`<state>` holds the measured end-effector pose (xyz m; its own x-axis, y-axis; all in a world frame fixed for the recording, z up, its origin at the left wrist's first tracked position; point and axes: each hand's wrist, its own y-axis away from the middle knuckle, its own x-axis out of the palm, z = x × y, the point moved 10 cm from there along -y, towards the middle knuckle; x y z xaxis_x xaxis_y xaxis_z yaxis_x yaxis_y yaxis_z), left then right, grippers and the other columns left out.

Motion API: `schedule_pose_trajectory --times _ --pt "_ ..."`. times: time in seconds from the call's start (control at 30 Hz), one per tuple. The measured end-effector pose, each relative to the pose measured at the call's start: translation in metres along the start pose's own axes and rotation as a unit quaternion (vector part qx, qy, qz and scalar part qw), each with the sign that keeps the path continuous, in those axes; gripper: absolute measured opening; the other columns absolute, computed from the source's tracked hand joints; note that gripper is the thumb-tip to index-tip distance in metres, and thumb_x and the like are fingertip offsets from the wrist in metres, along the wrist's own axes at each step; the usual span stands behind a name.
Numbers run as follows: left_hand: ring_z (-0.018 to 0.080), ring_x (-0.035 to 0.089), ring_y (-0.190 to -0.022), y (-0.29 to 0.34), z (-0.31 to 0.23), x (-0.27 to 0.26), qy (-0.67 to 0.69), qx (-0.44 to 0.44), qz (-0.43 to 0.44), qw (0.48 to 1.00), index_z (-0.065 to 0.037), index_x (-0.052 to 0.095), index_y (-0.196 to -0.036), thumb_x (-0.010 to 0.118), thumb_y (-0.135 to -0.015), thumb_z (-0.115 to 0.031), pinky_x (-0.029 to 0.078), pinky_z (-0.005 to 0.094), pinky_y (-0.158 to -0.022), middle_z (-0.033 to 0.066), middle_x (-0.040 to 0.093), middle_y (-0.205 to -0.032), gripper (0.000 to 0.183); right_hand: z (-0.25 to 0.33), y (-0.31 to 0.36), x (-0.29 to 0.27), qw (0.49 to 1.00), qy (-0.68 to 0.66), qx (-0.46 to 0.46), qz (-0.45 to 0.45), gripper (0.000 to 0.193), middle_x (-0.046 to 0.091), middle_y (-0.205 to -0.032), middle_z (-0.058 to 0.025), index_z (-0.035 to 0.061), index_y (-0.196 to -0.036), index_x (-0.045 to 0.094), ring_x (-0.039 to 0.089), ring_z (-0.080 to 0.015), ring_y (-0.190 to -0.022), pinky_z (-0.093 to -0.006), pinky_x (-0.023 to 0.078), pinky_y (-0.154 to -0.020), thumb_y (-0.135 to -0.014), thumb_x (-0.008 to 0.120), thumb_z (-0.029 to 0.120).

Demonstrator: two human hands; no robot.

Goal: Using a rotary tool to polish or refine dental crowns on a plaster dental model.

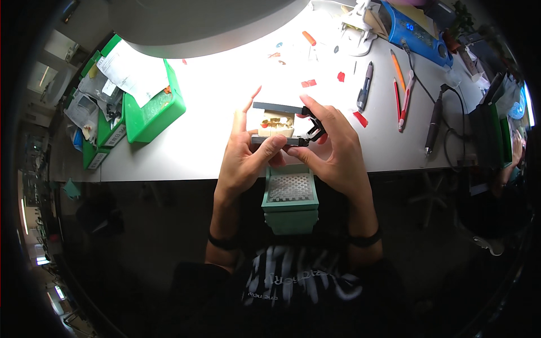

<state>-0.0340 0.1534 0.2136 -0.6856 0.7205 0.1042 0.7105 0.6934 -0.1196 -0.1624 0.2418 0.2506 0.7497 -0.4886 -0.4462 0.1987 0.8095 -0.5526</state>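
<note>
Above the table's front edge I hold a small black dental articulator [280, 107] in both hands. Between its two arms sits a cream-coloured dental model [275, 132], with yellowish, gold-looking teeth and a small red spot at its left side. My left hand [236, 160] grips the left and lower side, its thumb on the lower arm and its index finger stretched upward. My right hand [342, 152] closes around the hinge at the right, index finger at the upper arm and thumb below. Some fingertips are hidden behind the articulator.
A pale green box [315, 203] with a perforated insert stands below my hands. Green bins [176, 107] with papers and bags are at left. A lamp [214, 28] overhangs the table. At right lie a pen [365, 87], red pieces, pencils, a corded handpiece [433, 127] and a blue device [414, 31].
</note>
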Motion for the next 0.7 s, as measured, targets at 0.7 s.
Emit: schedule_pose_trajectory --times 0.7 --pt "0.015 0.071 -0.08 0.0025 -0.0013 0.0005 0.003 0.022 -0.015 1.0 0.007 0.008 -0.16 0.071 -0.099 -0.011 0.059 0.0262 -0.066 0.0156 0.071 -0.102 0.09 -0.0018 0.0006 -0.0023 0.999 -0.033 0.031 -0.001 0.082 0.067 -0.101 -0.0085 0.0071 -0.143 0.058 0.059 -0.0219 -0.077 -0.0338 0.049 -0.065 -0.067 0.089 0.009"
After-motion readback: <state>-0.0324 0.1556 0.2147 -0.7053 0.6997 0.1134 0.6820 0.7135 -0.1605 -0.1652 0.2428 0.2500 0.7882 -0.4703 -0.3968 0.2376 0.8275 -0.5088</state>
